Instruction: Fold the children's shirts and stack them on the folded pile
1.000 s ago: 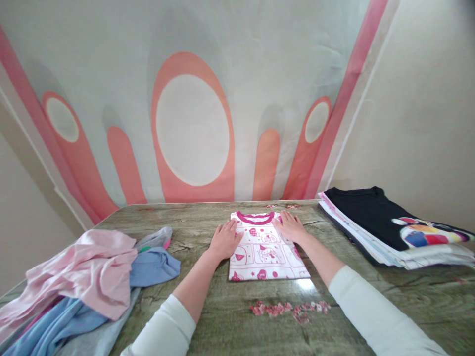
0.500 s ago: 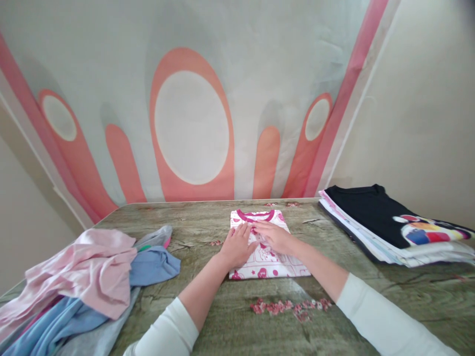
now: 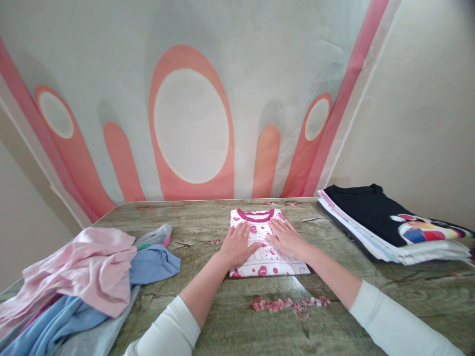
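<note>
- A broad grey backdrop [image 3: 282, 54], faintly creased, fills the middle of the room.
- On it is a tall coral arch [image 3: 178, 191] around a white oval [image 3: 192, 126], with smaller coral and orange shapes to both sides.
- A pink band [image 3: 347, 106] slants down the right of the backdrop, and another pink band [image 3: 35, 126] down the left.
- Plain pale walls flank it: the right wall [image 3: 419, 123] beige, the left wall [image 3: 27, 217] greyer.
- Below stands a desk [image 3: 222, 326] with a greenish-brown woodgrain top, a thin pale far edge and a rounded far-left corner.
- Pink blossoms [image 3: 276, 305] are printed on the woodgrain.
- Soft light leaves a whitish sheen on the top.
</note>
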`<state>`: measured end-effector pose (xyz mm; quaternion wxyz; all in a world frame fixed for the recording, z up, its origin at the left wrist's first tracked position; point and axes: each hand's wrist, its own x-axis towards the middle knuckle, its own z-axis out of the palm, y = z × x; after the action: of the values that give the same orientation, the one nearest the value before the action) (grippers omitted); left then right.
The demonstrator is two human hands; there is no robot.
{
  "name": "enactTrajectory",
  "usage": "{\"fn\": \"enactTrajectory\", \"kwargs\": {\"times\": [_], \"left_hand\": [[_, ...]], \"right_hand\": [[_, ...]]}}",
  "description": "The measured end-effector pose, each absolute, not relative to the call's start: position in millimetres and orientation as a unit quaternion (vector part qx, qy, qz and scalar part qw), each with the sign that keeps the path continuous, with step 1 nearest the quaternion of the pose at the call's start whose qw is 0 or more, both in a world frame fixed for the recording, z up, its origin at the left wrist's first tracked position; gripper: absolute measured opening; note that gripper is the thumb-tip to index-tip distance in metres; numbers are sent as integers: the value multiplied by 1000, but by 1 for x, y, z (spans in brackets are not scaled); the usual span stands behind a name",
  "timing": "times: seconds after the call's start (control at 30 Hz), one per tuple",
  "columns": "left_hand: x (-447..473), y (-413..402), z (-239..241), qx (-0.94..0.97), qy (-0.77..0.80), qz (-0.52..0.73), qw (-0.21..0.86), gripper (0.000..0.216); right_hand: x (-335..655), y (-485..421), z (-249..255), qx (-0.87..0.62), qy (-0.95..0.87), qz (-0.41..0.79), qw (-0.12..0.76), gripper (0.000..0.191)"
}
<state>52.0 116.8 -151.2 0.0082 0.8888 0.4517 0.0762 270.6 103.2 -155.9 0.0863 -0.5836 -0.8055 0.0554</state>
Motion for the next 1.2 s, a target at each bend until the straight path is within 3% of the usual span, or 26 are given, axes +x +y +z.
{"fn": "enactTrajectory", "kwargs": {"times": [0.23, 0.47, 0.67, 0.87, 1.0, 1.2], "left_hand": [[53, 118, -153, 890, 448, 78, 8, 77], [54, 116, -149, 890, 450, 75, 15, 79], [53, 116, -151, 888, 453, 75, 8, 78], [52, 117, -153, 887, 455, 76, -1, 76], [53, 115, -150, 887, 455, 72, 3, 74], [53, 115, -147, 887, 456, 74, 10, 72]], "right_hand": [[258, 105, -156, -507, -850, 87, 114, 67], [282, 135, -163, -633, -767, 73, 77, 82], [292, 143, -168, -696, -712, 41, 88, 77], [268, 119, -163, -589, -793, 0, 156, 66], [259, 105, -164, -532, -837, 57, 114, 63], [286, 104, -165, -625, -775, 48, 79, 71]]}}
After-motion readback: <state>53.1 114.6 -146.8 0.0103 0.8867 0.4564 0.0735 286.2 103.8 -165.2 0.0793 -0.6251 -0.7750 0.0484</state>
